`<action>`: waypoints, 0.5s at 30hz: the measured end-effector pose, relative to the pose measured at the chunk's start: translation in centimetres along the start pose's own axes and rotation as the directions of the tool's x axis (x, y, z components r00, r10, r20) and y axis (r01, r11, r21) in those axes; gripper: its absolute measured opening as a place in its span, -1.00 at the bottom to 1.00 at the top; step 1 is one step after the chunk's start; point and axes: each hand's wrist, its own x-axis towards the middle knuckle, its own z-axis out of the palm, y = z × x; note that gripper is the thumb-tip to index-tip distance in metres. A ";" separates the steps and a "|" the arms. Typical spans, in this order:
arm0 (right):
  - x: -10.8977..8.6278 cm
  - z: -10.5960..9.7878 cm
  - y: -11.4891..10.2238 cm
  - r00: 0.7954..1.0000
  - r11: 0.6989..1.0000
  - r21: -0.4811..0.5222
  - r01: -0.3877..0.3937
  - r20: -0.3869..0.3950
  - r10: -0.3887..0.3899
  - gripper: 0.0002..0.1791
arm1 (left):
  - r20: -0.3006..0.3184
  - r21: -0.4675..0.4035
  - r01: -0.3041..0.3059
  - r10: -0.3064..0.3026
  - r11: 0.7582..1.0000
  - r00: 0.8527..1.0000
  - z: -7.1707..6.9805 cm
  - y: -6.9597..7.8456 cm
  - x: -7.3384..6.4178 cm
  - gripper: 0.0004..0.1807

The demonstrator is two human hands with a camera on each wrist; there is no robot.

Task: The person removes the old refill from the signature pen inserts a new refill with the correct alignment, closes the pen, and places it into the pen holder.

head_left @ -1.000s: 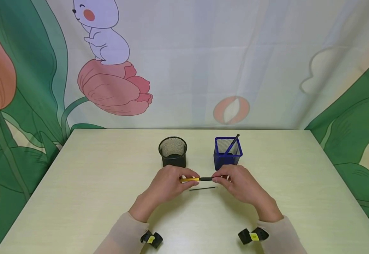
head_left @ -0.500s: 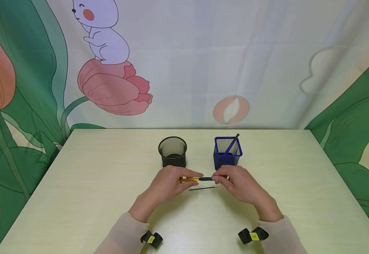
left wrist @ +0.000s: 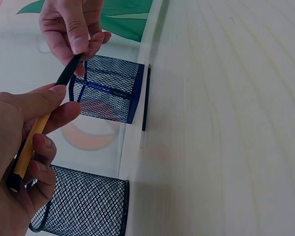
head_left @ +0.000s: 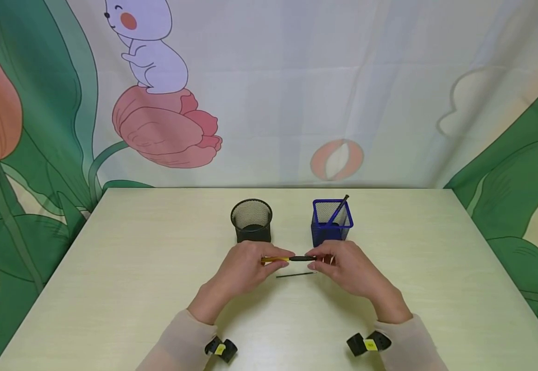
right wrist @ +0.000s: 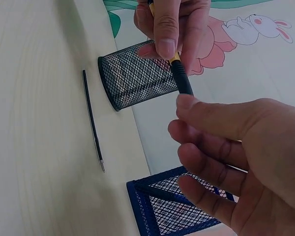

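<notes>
My left hand point(head_left: 250, 263) grips the yellow barrel of a pen point(left wrist: 33, 140), thumb and forefinger close to where the yellow meets black. The thumb and fingertips of my right hand point(head_left: 347, 265) pinch the far end of the black grip section, hiding its tip. Held level in the head view, the pen spans both hands above the table. A thin dark ink refill point(head_left: 294, 275) lies on the tabletop just nearer than the pen; its clear end shows in the left wrist view.
Behind my left hand stands a round black mesh pen cup point(head_left: 252, 219). A square blue mesh pen cup point(head_left: 332, 226) with a pen point(head_left: 340, 208) leaning in it is behind my right hand. A printed curtain point(head_left: 273, 93) hangs past the table's point(head_left: 134, 247) back edge.
The pen and fingertips have risen slightly in the head view. My right fingers have shifted their pinch, and more of the black section shows. The refill and both cups stay put.
</notes>
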 end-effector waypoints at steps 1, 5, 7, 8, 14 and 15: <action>0.0 0.0 0.0 1.000 1.000 -0.003 -0.005 -0.004 0.005 -0.85 | 0.000 0.000 0.002 -0.002 1.000 1.000 0.0 0.0 0.0 -0.77; 0.0 0.0 -0.2 1.000 1.000 -0.010 -0.017 -0.019 0.017 -0.85 | 0.004 -0.003 0.009 -0.009 1.000 1.000 0.0 0.0 0.0 -0.77; 0.1 0.0 -0.2 0.999 1.000 -0.014 -0.022 -0.030 0.022 -0.85 | 0.006 -0.008 0.010 -0.010 1.000 1.000 0.0 0.1 0.0 -0.77; 0.0 0.1 -0.2 0.999 1.000 -0.015 -0.022 -0.034 0.022 -0.85 | 0.007 -0.011 0.010 -0.010 1.000 1.000 0.0 0.0 0.0 -0.77; 0.0 0.1 -0.3 0.999 1.000 -0.024 -0.012 -0.053 0.011 -0.86 | 0.011 -0.030 0.000 0.000 1.000 1.000 0.1 0.0 0.0 -0.76; 0.0 0.1 -0.3 0.998 1.000 -0.024 -0.011 -0.055 0.009 -0.86 | 0.012 -0.031 -0.002 0.002 1.000 1.000 0.1 0.0 0.0 -0.76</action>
